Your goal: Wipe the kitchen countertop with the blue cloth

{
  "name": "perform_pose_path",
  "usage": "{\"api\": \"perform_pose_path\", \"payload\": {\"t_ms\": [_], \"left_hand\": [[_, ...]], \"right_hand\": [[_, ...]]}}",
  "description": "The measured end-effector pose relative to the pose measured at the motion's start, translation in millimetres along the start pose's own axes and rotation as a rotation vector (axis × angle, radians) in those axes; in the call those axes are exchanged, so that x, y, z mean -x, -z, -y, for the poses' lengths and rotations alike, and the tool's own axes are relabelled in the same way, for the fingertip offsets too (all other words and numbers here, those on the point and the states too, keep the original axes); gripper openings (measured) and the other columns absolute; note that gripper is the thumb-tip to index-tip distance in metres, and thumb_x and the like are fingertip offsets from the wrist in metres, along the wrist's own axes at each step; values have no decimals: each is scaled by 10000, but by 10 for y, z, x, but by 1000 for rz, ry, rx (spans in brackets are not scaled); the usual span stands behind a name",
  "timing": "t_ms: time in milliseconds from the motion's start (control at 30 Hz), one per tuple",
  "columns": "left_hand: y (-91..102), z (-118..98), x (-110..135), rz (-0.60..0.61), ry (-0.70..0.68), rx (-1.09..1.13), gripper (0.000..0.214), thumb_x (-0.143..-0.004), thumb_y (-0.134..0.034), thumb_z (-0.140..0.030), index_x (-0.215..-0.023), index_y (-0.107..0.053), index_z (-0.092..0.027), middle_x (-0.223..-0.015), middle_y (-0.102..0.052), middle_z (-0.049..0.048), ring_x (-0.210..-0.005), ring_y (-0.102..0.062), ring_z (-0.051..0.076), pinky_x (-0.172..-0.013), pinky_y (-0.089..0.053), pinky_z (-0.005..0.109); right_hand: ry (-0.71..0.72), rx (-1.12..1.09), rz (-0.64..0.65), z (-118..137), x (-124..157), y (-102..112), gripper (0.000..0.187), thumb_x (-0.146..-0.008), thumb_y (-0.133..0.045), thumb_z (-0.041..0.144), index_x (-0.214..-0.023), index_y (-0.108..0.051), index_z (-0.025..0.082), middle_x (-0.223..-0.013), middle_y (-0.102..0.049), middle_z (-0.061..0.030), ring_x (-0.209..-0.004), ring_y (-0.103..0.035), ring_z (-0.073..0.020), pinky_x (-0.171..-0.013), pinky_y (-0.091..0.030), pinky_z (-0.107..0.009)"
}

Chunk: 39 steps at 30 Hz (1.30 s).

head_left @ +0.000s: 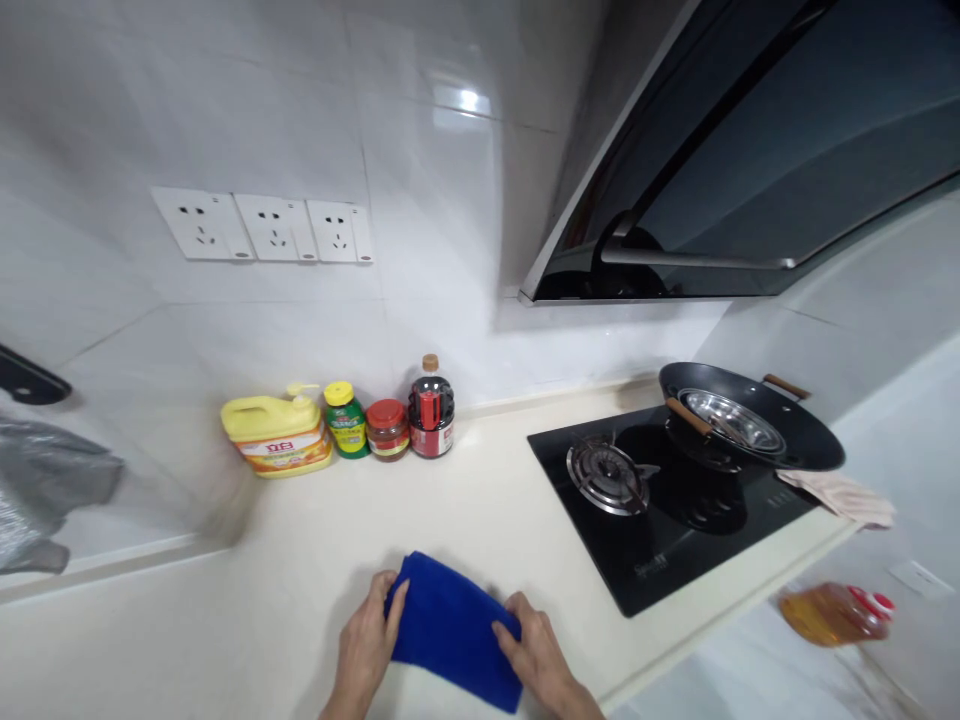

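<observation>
A folded blue cloth (pixel 454 632) is held over the pale countertop (pixel 300 560) near the bottom of the view. My left hand (pixel 369 632) pinches its left edge, thumb on top and fingers behind. On the opposite side, my right hand (pixel 536 645) grips the right edge in the same way. The fingers beneath the cloth are partly hidden. Whether the cloth touches the counter, I cannot tell.
Against the wall stand a yellow detergent jug (pixel 279 437), a green bottle (pixel 346 420), a red-lidded jar (pixel 388 430) and a dark sauce bottle (pixel 431 412). Right are a gas stove (pixel 592 540), a wok (pixel 814 440), a pale rag (pixel 840 497) and an oil bottle (pixel 829 615).
</observation>
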<state>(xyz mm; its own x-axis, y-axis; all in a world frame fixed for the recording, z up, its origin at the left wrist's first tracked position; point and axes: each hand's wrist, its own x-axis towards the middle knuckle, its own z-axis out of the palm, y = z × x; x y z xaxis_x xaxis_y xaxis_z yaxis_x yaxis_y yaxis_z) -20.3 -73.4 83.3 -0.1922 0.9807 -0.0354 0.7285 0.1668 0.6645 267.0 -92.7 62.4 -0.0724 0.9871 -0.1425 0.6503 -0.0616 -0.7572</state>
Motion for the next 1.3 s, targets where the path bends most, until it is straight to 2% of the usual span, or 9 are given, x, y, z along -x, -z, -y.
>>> {"api": "perform_pose_path", "payload": {"t_ms": [233,400,567,733,833,933,1033,1133,1300], "left_hand": [[-126,95,-383,10,-81,58,357,-876,-434,-530,-1031,-612,-262,-1078,-763,75,-1003,-736,273,-959,-581,446],[-39,-28,-474,54,-155,139,411,-856,-467,-535,-1097,-652,-258,-1135,-769,61,-1075,-726,254,-1015,-577,429],[-53,-198,-520,34,-151,205,490,-894,-483,-579,-1271,-609,-291,-1281,-727,30,-1196,-674,223,-1097,-524,398],[-269,-66,-325,-24,-41,189,477,-870,-442,-511,-1182,-633,-205,-1175,-755,113,-1101,-717,278,-1011,-580,471],[-342,-13,-249,-63,-31,181,513,-856,-432,-514,-1195,-639,-189,-1313,-696,149,-1223,-658,320,-1099,-517,544],[-323,-50,-235,-80,-35,206,527,-882,-417,-528,-1240,-628,-204,-1342,-683,125,-1244,-648,291,-1124,-505,501],[-291,-109,-142,-95,-32,231,537,-923,-396,-553,-1318,-584,-241,-1384,-663,84,-1275,-627,246,-1150,-485,443],[-338,-114,102,-93,-2,237,571,-928,-386,-565,-1356,-555,-227,-1422,-636,98,-1319,-598,259,-1174,-462,465],[-403,91,506,-30,69,220,573,-880,-456,-592,-1281,-591,-205,-1178,-743,112,-1130,-705,304,-1019,-579,491]], "right_hand": [[-40,-115,-23,46,-51,1,314,-834,-572,321,-1124,-653,232,-1001,-755,-62,-956,-716,-248,-888,-528,-354],[26,-207,-23,168,54,91,269,-865,-528,349,-1077,-639,224,-886,-738,-35,-791,-698,-219,-774,-546,-338],[44,-306,-169,142,-9,140,339,-911,-481,422,-1145,-607,212,-966,-749,-55,-823,-711,-221,-811,-572,-350],[-75,-214,-285,-188,-140,88,398,-840,-497,415,-1163,-596,207,-995,-765,-100,-907,-741,-277,-846,-595,-409],[-28,-106,-272,-218,-82,-3,382,-895,-474,388,-1223,-580,222,-949,-765,-87,-858,-748,-274,-833,-593,-409],[71,-88,-317,-111,-46,-63,374,-998,-367,408,-1273,-545,226,-1125,-743,-113,-985,-738,-254,-933,-575,-401],[116,-153,-397,-51,-131,-3,415,-1043,-300,464,-1296,-513,212,-1200,-712,-129,-1081,-709,-240,-996,-561,-400],[107,-114,-478,-150,-286,131,477,-1038,-305,509,-1294,-525,173,-1240,-699,-169,-1132,-694,-265,-1022,-557,-440],[130,12,-410,-418,-425,245,450,-1002,-369,470,-1222,-623,170,-1188,-743,-159,-1075,-724,-284,-989,-585,-468]]}}
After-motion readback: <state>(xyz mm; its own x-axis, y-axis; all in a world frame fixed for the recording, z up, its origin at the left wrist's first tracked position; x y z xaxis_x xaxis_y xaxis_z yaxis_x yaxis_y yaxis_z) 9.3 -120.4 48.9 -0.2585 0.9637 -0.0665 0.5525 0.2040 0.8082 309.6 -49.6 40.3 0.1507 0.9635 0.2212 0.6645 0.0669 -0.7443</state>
